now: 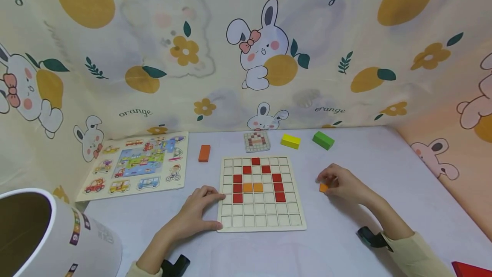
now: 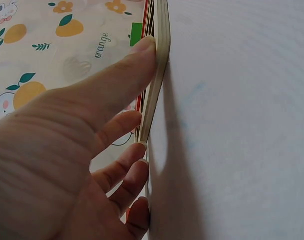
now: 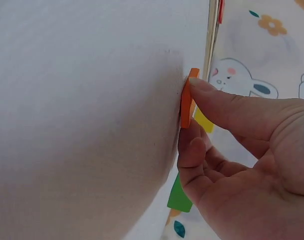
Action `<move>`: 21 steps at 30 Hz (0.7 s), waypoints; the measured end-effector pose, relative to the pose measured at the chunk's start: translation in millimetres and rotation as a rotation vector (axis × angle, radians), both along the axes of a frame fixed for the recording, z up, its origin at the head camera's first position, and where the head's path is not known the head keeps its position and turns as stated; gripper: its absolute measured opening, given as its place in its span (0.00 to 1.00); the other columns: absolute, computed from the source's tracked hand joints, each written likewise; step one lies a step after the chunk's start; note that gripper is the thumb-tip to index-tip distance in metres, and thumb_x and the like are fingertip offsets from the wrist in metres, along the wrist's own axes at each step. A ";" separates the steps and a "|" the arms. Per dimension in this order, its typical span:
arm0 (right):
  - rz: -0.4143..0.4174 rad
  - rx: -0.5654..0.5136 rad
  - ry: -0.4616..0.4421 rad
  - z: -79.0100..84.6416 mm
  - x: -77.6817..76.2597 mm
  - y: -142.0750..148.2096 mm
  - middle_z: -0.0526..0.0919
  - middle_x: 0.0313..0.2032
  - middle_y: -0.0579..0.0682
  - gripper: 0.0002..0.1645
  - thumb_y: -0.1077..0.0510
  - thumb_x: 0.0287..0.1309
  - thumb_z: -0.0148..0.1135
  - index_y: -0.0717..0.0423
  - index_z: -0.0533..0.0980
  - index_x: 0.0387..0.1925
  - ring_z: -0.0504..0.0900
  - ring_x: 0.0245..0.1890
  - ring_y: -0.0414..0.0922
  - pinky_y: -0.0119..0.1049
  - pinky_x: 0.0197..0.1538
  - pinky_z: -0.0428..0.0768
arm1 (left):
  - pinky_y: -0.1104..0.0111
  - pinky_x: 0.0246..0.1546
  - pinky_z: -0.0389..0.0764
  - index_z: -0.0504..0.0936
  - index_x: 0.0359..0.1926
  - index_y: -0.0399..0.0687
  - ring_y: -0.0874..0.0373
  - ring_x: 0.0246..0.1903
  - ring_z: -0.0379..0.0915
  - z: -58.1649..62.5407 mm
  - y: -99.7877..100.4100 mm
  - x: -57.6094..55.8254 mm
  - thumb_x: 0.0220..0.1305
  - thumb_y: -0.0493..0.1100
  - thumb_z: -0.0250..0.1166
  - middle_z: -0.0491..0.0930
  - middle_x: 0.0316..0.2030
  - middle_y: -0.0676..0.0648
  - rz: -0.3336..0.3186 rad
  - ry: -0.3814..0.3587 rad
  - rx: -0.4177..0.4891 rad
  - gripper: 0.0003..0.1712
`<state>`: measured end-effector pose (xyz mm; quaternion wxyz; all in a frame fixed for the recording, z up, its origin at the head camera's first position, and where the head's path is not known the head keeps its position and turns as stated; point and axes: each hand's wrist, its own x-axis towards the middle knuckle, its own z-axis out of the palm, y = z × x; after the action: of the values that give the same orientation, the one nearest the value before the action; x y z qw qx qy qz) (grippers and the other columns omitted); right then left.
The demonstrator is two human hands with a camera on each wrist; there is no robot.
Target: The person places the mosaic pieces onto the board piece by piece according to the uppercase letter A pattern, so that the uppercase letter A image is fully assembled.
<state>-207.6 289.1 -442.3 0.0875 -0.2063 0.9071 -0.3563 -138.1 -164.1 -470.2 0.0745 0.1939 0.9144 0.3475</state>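
A square white grid board (image 1: 261,222) lies in the middle of the table. Several red tiles (image 1: 238,198) form a peaked outline on it, with two orange tiles (image 1: 253,187) side by side inside. My left hand (image 1: 194,210) rests at the board's left edge, thumb near the front corner and fingertips farther back; the left wrist view shows the thumb (image 2: 127,65) against that edge. To the right of the board, my right hand (image 1: 342,185) pinches a small orange tile (image 3: 188,100) between thumb and fingers, low over the tabletop.
Behind the board lie an orange block (image 1: 204,153), a small pattern card (image 1: 257,141), a yellow block (image 1: 290,141) and a green block (image 1: 323,140). A vehicle picture puzzle (image 1: 134,161) is at the left. One large white cylinder (image 1: 92,243) stands front left; a red object (image 1: 472,269) shows front right.
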 end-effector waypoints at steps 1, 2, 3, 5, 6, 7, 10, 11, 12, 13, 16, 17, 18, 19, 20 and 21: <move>0.002 0.008 0.000 0.1 0.2 -0.3 0.77 0.39 0.50 0.19 0.73 0.45 0.73 0.61 0.81 0.42 0.75 0.39 0.47 0.33 0.40 0.76 | 0.48 0.58 0.64 0.79 0.62 0.55 0.54 0.54 0.61 0.2 0.2 -0.1 0.45 0.61 0.79 0.69 0.55 0.54 0.002 -0.001 -0.002 0.42; 0.002 0.017 -0.002 0.2 0.4 -0.7 0.77 0.39 0.50 0.19 0.74 0.46 0.73 0.61 0.80 0.42 0.75 0.39 0.47 0.33 0.40 0.76 | 0.48 0.58 0.64 0.79 0.62 0.55 0.54 0.55 0.61 0.4 0.3 -0.1 0.45 0.61 0.79 0.69 0.55 0.54 0.004 -0.003 -0.004 0.42; 0.003 0.025 -0.005 0.5 0.7 -1.3 0.78 0.38 0.49 0.19 0.74 0.46 0.73 0.61 0.80 0.42 0.74 0.38 0.47 0.33 0.40 0.76 | 0.48 0.58 0.65 0.79 0.62 0.55 0.54 0.55 0.61 0.6 0.5 -0.1 0.44 0.61 0.79 0.69 0.56 0.54 0.006 -0.004 -0.005 0.42; 0.007 0.040 -0.019 1.3 1.4 -2.9 0.79 0.37 0.49 0.18 0.74 0.47 0.72 0.61 0.80 0.41 0.74 0.38 0.47 0.33 0.40 0.76 | 0.48 0.58 0.65 0.79 0.62 0.55 0.54 0.55 0.61 0.7 0.7 -0.1 0.44 0.61 0.79 0.69 0.55 0.54 0.008 -0.006 -0.007 0.42; 0.010 0.044 -0.030 1.8 1.7 -3.9 0.80 0.37 0.48 0.16 0.74 0.47 0.72 0.61 0.80 0.40 0.74 0.37 0.47 0.33 0.40 0.76 | 0.48 0.58 0.65 0.79 0.62 0.54 0.54 0.55 0.61 0.6 0.7 -0.1 0.44 0.61 0.79 0.69 0.55 0.54 0.007 -0.005 -0.007 0.42; 0.014 0.046 -0.043 2.3 1.8 -4.8 0.80 0.36 0.48 0.15 0.73 0.48 0.71 0.60 0.81 0.39 0.74 0.37 0.47 0.33 0.40 0.76 | 0.48 0.58 0.65 0.79 0.62 0.54 0.54 0.55 0.61 0.5 0.6 -0.1 0.44 0.61 0.79 0.69 0.55 0.55 0.007 -0.005 -0.007 0.42; 0.026 0.033 -0.064 3.7 0.7 -10.2 0.81 0.35 0.48 0.11 0.71 0.51 0.71 0.59 0.81 0.37 0.74 0.36 0.46 0.32 0.40 0.75 | 0.48 0.58 0.65 0.79 0.62 0.54 0.54 0.55 0.61 0.4 0.3 -0.2 0.45 0.60 0.79 0.69 0.55 0.55 0.001 -0.002 -0.007 0.42; 0.035 0.029 -0.061 4.1 -0.2 -13.4 0.81 0.35 0.47 0.10 0.70 0.53 0.70 0.59 0.81 0.37 0.74 0.36 0.46 0.32 0.39 0.75 | 0.48 0.58 0.65 0.79 0.62 0.54 0.54 0.55 0.61 0.4 0.1 -0.2 0.45 0.60 0.79 0.69 0.55 0.55 -0.001 -0.001 -0.005 0.42; 0.043 0.022 -0.059 4.4 -1.3 -17.4 0.81 0.35 0.48 0.09 0.70 0.54 0.69 0.58 0.81 0.37 0.74 0.35 0.45 0.32 0.38 0.75 | 0.48 0.58 0.65 0.79 0.62 0.55 0.54 0.55 0.61 0.2 -0.1 -0.2 0.45 0.60 0.79 0.69 0.55 0.55 -0.002 0.001 -0.006 0.42; 0.051 0.019 -0.053 4.8 -2.6 -22.3 0.81 0.35 0.48 0.09 0.70 0.54 0.68 0.58 0.81 0.38 0.74 0.34 0.45 0.32 0.38 0.75 | 0.48 0.58 0.65 0.79 0.62 0.55 0.54 0.55 0.61 0.1 -0.3 -0.2 0.45 0.60 0.79 0.69 0.55 0.55 -0.003 0.003 -0.007 0.42; 0.097 0.006 -0.039 7.6 -7.0 -41.5 0.80 0.34 0.47 0.11 0.71 0.55 0.66 0.60 0.81 0.40 0.74 0.33 0.44 0.33 0.37 0.74 | 0.48 0.58 0.65 0.79 0.62 0.55 0.54 0.55 0.61 -0.2 -0.7 -0.1 0.45 0.60 0.79 0.69 0.56 0.54 -0.003 0.005 -0.007 0.42; 0.116 -0.003 -0.045 9.0 -8.7 -48.9 0.80 0.34 0.47 0.12 0.72 0.55 0.66 0.60 0.80 0.41 0.74 0.33 0.44 0.33 0.36 0.74 | 0.48 0.58 0.64 0.79 0.62 0.55 0.54 0.55 0.61 -0.5 -0.7 -0.2 0.45 0.61 0.79 0.69 0.56 0.55 -0.002 0.005 -0.008 0.42; 0.134 -0.015 -0.056 10.7 -10.1 -56.3 0.80 0.35 0.48 0.12 0.72 0.56 0.65 0.60 0.80 0.42 0.74 0.34 0.45 0.32 0.37 0.74 | 0.48 0.58 0.65 0.79 0.62 0.55 0.54 0.55 0.61 -0.8 -0.6 -0.3 0.44 0.61 0.79 0.69 0.56 0.55 -0.002 0.006 -0.009 0.42; 0.153 -0.026 -0.065 12.5 -11.4 -63.9 0.80 0.35 0.48 0.12 0.71 0.56 0.65 0.60 0.80 0.42 0.74 0.34 0.45 0.32 0.38 0.75 | 0.48 0.58 0.65 0.79 0.62 0.55 0.54 0.55 0.61 -0.9 -0.6 -0.3 0.44 0.61 0.79 0.69 0.55 0.55 -0.002 0.007 -0.009 0.42; 0.173 -0.040 -0.075 14.2 -12.7 -71.4 0.81 0.36 0.48 0.11 0.71 0.58 0.65 0.60 0.80 0.43 0.74 0.35 0.46 0.32 0.39 0.75 | 0.48 0.58 0.65 0.79 0.62 0.55 0.54 0.55 0.61 -1.0 -0.5 -0.3 0.44 0.61 0.79 0.69 0.55 0.55 -0.002 0.006 -0.008 0.42; 0.189 -0.052 -0.082 15.7 -13.9 -78.9 0.81 0.38 0.49 0.10 0.70 0.59 0.64 0.60 0.80 0.43 0.74 0.36 0.46 0.33 0.40 0.74 | 0.48 0.58 0.64 0.79 0.62 0.56 0.54 0.55 0.61 -1.1 -0.4 -0.3 0.44 0.61 0.79 0.69 0.55 0.55 -0.002 0.007 -0.008 0.42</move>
<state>-221.5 210.2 -426.6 0.1525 -0.2785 0.8696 -0.3780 -138.4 -164.5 -471.2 0.0723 0.1958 0.9159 0.3429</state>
